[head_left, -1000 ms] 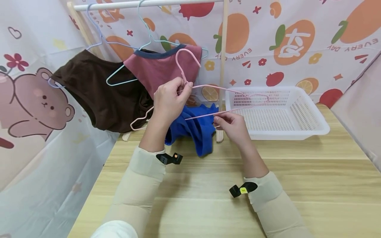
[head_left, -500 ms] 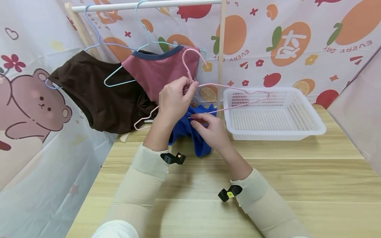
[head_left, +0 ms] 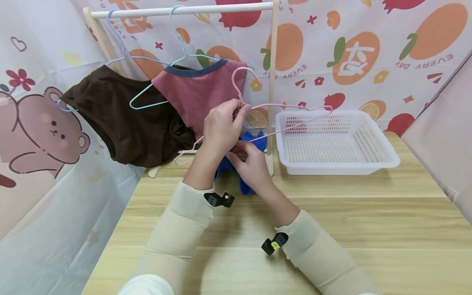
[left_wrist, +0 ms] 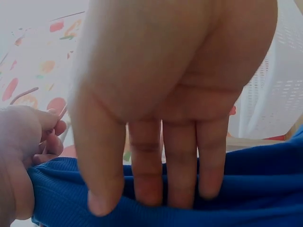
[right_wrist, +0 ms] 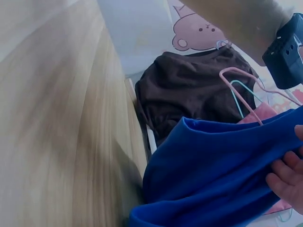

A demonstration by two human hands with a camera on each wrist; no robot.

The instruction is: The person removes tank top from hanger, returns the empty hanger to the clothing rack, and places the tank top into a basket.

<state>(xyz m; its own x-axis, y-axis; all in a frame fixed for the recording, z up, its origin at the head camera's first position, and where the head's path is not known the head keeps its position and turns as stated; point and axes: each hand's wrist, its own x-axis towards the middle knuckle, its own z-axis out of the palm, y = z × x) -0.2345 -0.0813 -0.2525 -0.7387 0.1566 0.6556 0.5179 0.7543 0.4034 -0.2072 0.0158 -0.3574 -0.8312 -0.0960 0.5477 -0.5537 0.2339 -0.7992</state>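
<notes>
My left hand (head_left: 223, 123) grips a pink wire hanger (head_left: 271, 104) just below its hook, holding it up above the table. A blue garment (right_wrist: 203, 189) is bunched under the hanger, mostly behind my hands in the head view. The right hand (head_left: 254, 164) reaches in below the left one, beside the hanger's lower bar. In the left wrist view the right hand (left_wrist: 161, 90) has its fingers and thumb stretched down onto the blue cloth (left_wrist: 142, 215), its thumb apart from the fingers. One pink hanger end (right_wrist: 236, 90) shows behind the cloth in the right wrist view.
A rack with a white rail (head_left: 206, 8) carries a brown garment (head_left: 125, 123) and a pink garment (head_left: 203, 90) on wire hangers at back left. To the right stands a white slotted basket (head_left: 337, 170). Underneath is a wooden table (head_left: 354, 229).
My right hand has moved left along the hanger's lower bar, then in under the left hand over the blue garment. The left hand and pink hanger have shifted slightly right.
</notes>
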